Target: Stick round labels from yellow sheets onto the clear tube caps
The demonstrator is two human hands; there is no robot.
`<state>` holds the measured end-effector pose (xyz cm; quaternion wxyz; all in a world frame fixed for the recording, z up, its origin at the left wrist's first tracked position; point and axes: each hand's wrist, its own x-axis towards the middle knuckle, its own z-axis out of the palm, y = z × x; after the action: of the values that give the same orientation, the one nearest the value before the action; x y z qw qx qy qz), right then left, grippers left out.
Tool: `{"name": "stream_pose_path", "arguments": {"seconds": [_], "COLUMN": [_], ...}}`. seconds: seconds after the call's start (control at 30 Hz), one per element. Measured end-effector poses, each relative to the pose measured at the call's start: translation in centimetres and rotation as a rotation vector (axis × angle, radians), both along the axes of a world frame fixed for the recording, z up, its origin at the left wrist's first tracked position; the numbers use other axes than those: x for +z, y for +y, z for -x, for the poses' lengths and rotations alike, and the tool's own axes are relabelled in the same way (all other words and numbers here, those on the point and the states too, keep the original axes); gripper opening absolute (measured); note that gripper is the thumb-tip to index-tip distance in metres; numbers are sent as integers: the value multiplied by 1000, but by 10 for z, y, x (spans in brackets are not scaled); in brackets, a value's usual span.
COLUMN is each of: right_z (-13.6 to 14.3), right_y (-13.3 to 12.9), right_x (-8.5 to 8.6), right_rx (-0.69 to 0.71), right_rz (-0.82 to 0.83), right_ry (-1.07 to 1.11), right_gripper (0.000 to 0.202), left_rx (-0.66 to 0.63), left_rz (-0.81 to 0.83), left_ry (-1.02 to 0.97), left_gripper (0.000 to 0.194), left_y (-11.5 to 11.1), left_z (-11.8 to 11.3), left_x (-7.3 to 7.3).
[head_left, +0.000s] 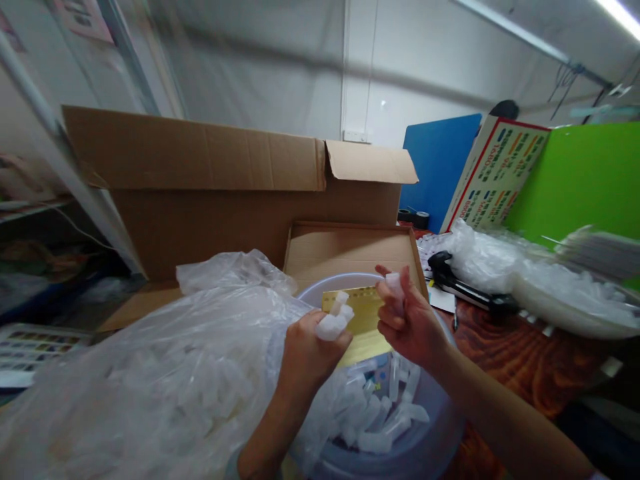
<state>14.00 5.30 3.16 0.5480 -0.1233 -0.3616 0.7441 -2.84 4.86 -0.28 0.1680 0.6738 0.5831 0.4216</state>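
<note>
Several small translucent white plastic pieces (334, 323) stick out of my left hand (311, 347), which is closed round them. My right hand (413, 320) pinches one more whitish plastic piece (395, 288) between thumb and fingers, a short way to the right. Both hands are above a bluish plastic tub (440, 427). Loose white plastic pieces (375, 410) lie in a heap inside it. A yellow card with a row of holes (363, 333) stands tilted in the tub behind my hands. What the pieces are exactly, I cannot tell.
A large clear bag of white pieces (165, 380) fills the left front. Behind stands an open cardboard box (240, 220). On the wood-patterned table (530, 360) at right are a black tool (470, 287), a pen (455, 322) and a heaped bowl (575, 313). Blue (435, 167) and green panels (585, 180) stand behind.
</note>
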Motion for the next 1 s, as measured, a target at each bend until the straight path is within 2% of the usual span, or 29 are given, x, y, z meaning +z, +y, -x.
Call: {"name": "stream_pose_path", "arguments": {"seconds": [0.13, 0.33, 0.57, 0.63, 0.77, 0.9, 1.0], "right_z": [-9, -12, 7, 13, 15, 4, 0], "right_y": [9, 7, 9, 13, 16, 6, -8], "right_x": [-6, -10, -24, -29, -36, -33, -22], "right_rx": [152, 155, -201, -260, -379, -621, -878], "right_rz": [15, 25, -162, -252, -433, -563, -812], "right_ry": [-112, -323, -656, -753, -883, -939, -956], "right_gripper": [50, 39, 32, 36, 25, 19, 11], "left_rx": [-36, -114, -246, -271, -286, -269, -263], "left_rz": [46, 160, 221, 233, 243, 262, 252], "left_ry": [-129, -371, -585, -604, -645, -703, -700], "left_gripper": [18, 21, 29, 29, 29, 35, 29], "left_y": [2, 7, 2, 2, -1, -6, -6], "left_z": [0, 2, 7, 7, 6, 4, 5], "left_x": [0, -6, -11, -10, -6, -9, -20]}}
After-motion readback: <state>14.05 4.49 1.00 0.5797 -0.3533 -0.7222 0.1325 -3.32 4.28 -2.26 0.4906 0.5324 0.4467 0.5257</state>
